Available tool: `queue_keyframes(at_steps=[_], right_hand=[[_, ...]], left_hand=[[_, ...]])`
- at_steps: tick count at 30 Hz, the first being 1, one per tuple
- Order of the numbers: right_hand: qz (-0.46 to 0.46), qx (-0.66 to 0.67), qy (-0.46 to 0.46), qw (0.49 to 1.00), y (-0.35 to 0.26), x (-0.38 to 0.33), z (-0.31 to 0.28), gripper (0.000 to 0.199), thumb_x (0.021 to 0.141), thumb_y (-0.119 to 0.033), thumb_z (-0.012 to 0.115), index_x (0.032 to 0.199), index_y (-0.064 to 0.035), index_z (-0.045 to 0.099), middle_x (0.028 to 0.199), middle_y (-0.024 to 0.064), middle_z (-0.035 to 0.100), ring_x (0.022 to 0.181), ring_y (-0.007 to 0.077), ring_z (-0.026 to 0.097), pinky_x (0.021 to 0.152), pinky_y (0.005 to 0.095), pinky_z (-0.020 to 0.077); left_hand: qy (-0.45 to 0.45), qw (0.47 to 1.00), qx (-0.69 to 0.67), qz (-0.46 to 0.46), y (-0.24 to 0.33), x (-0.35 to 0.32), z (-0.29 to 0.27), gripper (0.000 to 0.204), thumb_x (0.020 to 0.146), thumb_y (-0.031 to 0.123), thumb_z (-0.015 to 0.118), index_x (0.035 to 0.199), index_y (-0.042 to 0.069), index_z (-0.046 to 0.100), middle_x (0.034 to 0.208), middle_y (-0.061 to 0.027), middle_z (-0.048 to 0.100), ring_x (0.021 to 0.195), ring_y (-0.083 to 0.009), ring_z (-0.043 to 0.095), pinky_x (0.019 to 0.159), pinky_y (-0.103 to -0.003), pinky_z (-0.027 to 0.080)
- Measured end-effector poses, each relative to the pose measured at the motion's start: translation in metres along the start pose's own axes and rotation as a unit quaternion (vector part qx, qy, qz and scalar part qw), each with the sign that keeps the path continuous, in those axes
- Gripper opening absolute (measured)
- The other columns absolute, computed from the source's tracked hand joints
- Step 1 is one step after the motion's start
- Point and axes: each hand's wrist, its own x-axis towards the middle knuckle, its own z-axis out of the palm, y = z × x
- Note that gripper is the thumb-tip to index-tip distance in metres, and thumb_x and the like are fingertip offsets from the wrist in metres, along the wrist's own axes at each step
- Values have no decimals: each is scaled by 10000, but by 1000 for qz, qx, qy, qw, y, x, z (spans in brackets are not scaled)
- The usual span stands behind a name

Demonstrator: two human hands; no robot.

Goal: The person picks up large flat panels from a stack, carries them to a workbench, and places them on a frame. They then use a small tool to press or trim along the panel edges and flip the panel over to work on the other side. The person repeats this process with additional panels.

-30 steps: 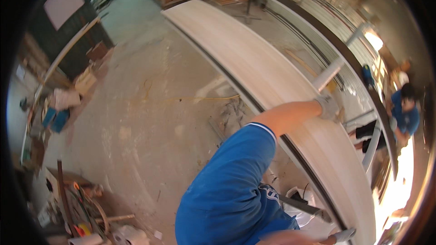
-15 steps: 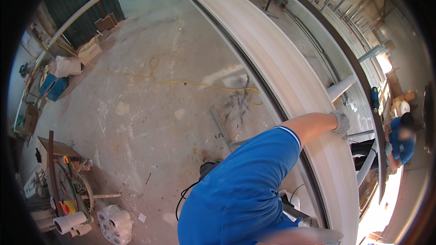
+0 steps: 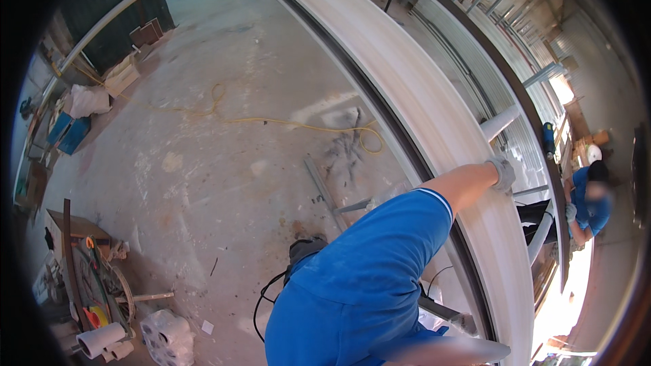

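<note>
The long white panel (image 3: pixel 434 115) runs diagonally from the far end of the workshop toward the person and serves as the reference landmark. The left hand (image 3: pixel 503 173), in a light grey glove, lies flat on the upper face of the panel near its right edge, with the fingers extended rather than closed around anything. The right hand is hidden beyond a blurred forearm at the lower edge; its state cannot be determined. A co-worker in a blue shirt (image 3: pixel 588 203) stands to the right of the panel. A yellow cable (image 3: pixel 271 120) lies looped on the concrete floor (image 3: pixel 203 163) to the left of the panel. Further left of the panel, near the wall, sit a white sack (image 3: pixel 88 100) and a blue box (image 3: pixel 68 134). At the lower left, well apart from the panel, rest a wrapped white bundle (image 3: pixel 166 335) and pale rolls (image 3: pixel 102 340).
</note>
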Motion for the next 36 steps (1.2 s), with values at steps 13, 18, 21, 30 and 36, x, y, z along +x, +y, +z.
queue_keyframes(at_steps=[13, 18, 21, 30, 36], right_hand=[[84, 143, -20, 986, 19, 2, 4, 407, 929, -323, 689, 1246, -68, 667, 1068, 58, 684, 910, 116, 590, 786, 331, 513], [54, 94, -22, 994, -7, -5, 7, 382, 886, -311, 696, 1207, -104, 688, 1025, 61, 689, 858, 157, 635, 736, 315, 533], [16, -30, 32, 999, -15, -9, 11, 407, 857, -392, 679, 1198, -172, 703, 1147, 112, 697, 1080, 262, 638, 937, 371, 496], [109, 4, 2, 994, -47, -37, 7, 444, 922, -480, 567, 1251, -190, 632, 1148, 193, 696, 1111, 373, 652, 975, 439, 499], [125, 23, -120, 985, -55, -45, -13, 497, 948, -582, 531, 1306, -240, 578, 1253, 206, 629, 1236, 388, 568, 1016, 531, 444]], left_hand=[[-75, 996, -48, -22, 7, -30, -16, 533, 933, 592, 524, 976, 129, 785, 1035, -145, 752, 1041, -330, 697, 887, -484, 521], [6, 999, 38, -6, -3, -33, -26, 553, 953, 625, 493, 1175, 181, 737, 1090, -247, 707, 1060, -409, 666, 934, -465, 502], [27, 997, 75, 9, -6, -29, -23, 585, 957, 625, 474, 1187, 153, 733, 1122, -226, 706, 1075, -432, 650, 964, -473, 483], [-41, 992, 115, -21, -12, -20, -26, 699, 957, 664, 461, 1179, 50, 710, 1104, -282, 688, 1035, -466, 646, 887, -509, 498], [-132, 986, 102, 30, 85, 29, 3, 676, 979, 649, 415, 1226, 79, 683, 1119, -280, 684, 1045, -458, 647, 904, -486, 492]])
